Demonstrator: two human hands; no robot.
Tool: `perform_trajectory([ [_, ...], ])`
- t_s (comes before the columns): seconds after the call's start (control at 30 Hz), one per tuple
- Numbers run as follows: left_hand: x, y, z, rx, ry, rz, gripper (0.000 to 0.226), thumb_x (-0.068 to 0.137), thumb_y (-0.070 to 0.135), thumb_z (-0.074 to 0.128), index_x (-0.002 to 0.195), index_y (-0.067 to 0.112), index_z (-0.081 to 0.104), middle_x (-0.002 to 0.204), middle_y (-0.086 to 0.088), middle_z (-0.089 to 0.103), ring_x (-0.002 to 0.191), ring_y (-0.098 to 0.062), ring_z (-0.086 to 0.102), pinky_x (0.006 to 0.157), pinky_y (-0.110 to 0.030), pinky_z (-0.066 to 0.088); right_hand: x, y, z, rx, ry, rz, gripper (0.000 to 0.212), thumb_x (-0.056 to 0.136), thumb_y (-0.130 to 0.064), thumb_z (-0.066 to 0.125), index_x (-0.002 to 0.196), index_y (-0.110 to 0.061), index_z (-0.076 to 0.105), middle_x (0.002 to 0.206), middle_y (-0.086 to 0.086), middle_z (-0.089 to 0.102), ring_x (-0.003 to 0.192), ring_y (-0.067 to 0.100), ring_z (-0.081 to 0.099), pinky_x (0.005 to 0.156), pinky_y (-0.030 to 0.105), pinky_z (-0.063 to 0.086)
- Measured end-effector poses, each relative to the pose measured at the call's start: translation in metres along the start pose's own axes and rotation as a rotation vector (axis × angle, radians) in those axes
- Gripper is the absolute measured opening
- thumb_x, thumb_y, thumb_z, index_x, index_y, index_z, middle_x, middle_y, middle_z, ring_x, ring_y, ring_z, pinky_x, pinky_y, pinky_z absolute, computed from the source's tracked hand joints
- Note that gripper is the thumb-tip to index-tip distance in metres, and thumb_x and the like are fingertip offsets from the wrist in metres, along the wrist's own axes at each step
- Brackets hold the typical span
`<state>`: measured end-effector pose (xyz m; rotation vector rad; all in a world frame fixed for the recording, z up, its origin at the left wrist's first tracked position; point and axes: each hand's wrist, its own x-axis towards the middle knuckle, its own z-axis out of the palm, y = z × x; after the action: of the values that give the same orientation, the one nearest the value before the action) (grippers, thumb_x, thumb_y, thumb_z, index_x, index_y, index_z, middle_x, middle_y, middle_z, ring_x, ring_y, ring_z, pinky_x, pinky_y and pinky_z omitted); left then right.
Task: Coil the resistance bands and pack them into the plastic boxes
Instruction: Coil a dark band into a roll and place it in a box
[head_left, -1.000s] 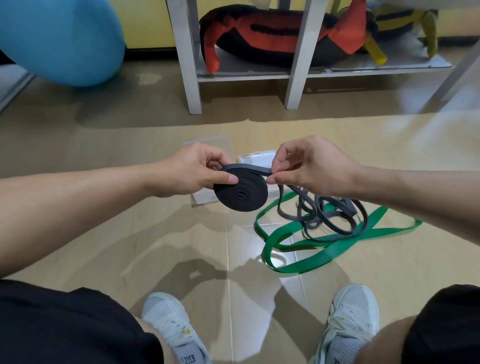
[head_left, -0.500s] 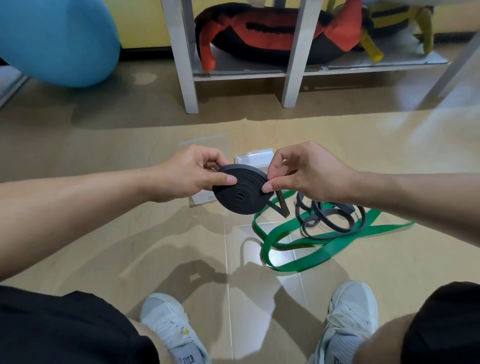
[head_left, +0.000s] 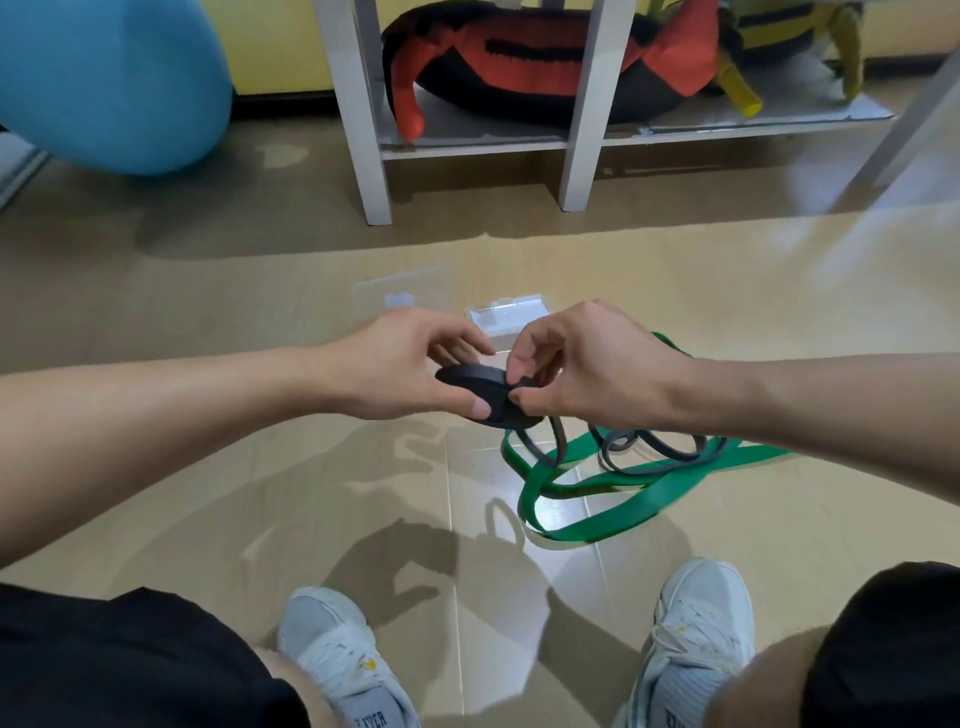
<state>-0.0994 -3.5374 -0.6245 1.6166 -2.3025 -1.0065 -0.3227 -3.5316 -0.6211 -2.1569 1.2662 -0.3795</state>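
My left hand (head_left: 410, 364) grips a flat coil of black resistance band (head_left: 480, 387), thumb on its near face. My right hand (head_left: 576, 358) pinches the coil's right edge where the loose strand joins. The uncoiled grey-black tail (head_left: 649, 454) hangs down and lies in loops on the floor. A green resistance band (head_left: 597, 525) sprawls under it on the tiles. A clear plastic box (head_left: 506, 317) stands on the floor just behind my hands, partly hidden by them. Its flat clear lid (head_left: 400, 291) lies to the left of it.
A white shelf frame (head_left: 579, 156) stands ahead, holding a red and black bag (head_left: 545, 62) and yellow-strapped gear (head_left: 800, 31). A blue exercise ball (head_left: 109, 78) sits at the far left. My two grey sneakers (head_left: 337, 660) are at the bottom edge.
The coil has tipped from facing me to nearly edge-on and flat. My right hand moved from its right rim to over the coil, and more of the tail has been wound in.
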Motion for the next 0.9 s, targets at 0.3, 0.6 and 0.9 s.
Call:
perform_trajectory([
  [0.3, 0.004, 0.008, 0.006, 0.123, 0.089, 0.056, 0.009, 0.083, 0.030, 0.083, 0.087, 0.022, 0.082, 0.067, 0.019, 0.068, 0.066, 0.002, 0.066, 0.061, -0.027, 0.053, 0.001, 0.001, 0.004, 0.047, 0.032, -0.053, 0.016, 0.079, -0.023, 0.081, 0.082, -0.030, 0.067, 0.081, -0.013, 0.074, 0.077, 0.001, 0.069, 0.076, 0.029, 0.057],
  [0.6, 0.002, -0.008, 0.003, -0.234, 0.058, -0.091, 0.008, 0.088, 0.017, 0.080, 0.091, 0.011, 0.076, 0.080, -0.006, 0.078, 0.068, -0.010, 0.071, 0.072, -0.028, 0.063, 0.001, 0.016, -0.003, 0.265, 0.063, 0.053, 0.025, 0.074, -0.021, 0.090, 0.081, -0.020, 0.066, 0.081, 0.000, 0.076, 0.072, 0.016, 0.072, 0.073, 0.034, 0.062],
  [0.9, 0.002, 0.009, 0.001, 0.110, 0.008, 0.012, 0.011, 0.082, 0.040, 0.083, 0.087, 0.030, 0.080, 0.064, 0.033, 0.065, 0.068, -0.001, 0.064, 0.061, -0.026, 0.051, 0.003, 0.000, 0.003, 0.083, 0.033, -0.040, 0.035, 0.075, -0.023, 0.086, 0.077, -0.023, 0.052, 0.078, -0.003, 0.076, 0.068, 0.012, 0.068, 0.067, 0.034, 0.056],
])
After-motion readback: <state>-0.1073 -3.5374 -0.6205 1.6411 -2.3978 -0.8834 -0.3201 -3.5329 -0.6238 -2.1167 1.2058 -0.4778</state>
